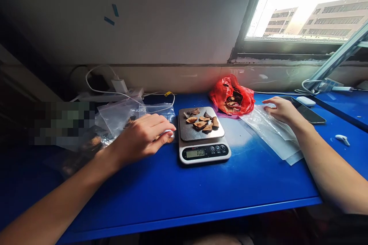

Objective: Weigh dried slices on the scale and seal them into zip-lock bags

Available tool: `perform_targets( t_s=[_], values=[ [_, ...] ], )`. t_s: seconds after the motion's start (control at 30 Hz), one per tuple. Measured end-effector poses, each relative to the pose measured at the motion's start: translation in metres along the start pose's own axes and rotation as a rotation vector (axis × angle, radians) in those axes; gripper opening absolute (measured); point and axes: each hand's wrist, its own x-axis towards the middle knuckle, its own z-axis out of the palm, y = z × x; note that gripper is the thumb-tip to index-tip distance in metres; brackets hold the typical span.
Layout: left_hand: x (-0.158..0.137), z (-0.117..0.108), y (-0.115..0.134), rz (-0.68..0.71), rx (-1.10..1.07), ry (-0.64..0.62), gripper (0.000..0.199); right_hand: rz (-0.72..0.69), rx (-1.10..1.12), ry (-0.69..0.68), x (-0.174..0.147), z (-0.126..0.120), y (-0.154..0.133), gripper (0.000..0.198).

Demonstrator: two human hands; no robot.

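A white digital scale (205, 153) stands in the middle of the blue table, its display seeming to read 10.0. On its metal plate lie several curved brown dried slices (200, 124). Left of the scale, my left hand (146, 134) is over clear zip bags (119, 116). Its fingers are together and bent, thumb close to the index finger; what they hold, if anything, is hidden. To the right, my right hand (283, 110) reaches over flat clear plastic bags (268, 132), fingers apart from the thumb, with no grip visible. Behind the scale sits an open red plastic bag (244, 103) of similar dried pieces.
A dark phone (314, 115), a white earbud case (306, 101) and a single earbud (342, 139) lie at the right. A power strip (132, 93) with a white charger (119, 85) and cable runs along the back wall. The table's front edge (195, 216) is near me.
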Motion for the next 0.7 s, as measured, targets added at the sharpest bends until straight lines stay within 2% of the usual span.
perform_targets(
  t_s=[0.23, 0.43, 0.53, 0.63, 0.7],
  values=[
    [0.0, 0.002, -0.004, 0.041, 0.022, -0.002, 0.022, 0.022, -0.081, -0.058, 0.0, -0.005, -0.018, 0.025],
    [0.0, 0.001, -0.004, 0.056, 0.045, -0.007, 0.021, -0.004, -0.091, -0.028, -0.003, -0.014, -0.042, 0.022],
    [-0.001, 0.0, -0.004, 0.069, 0.058, 0.023, 0.019, -0.004, -0.071, 0.081, 0.0, -0.03, -0.058, 0.01],
    [-0.001, -0.002, -0.002, 0.081, 0.037, 0.069, 0.015, 0.019, -0.077, 0.275, -0.001, -0.064, -0.079, 0.019],
    [-0.001, -0.004, 0.003, 0.085, -0.05, 0.122, 0.014, 0.02, -0.084, 0.407, -0.011, -0.089, -0.103, 0.024]
  ],
)
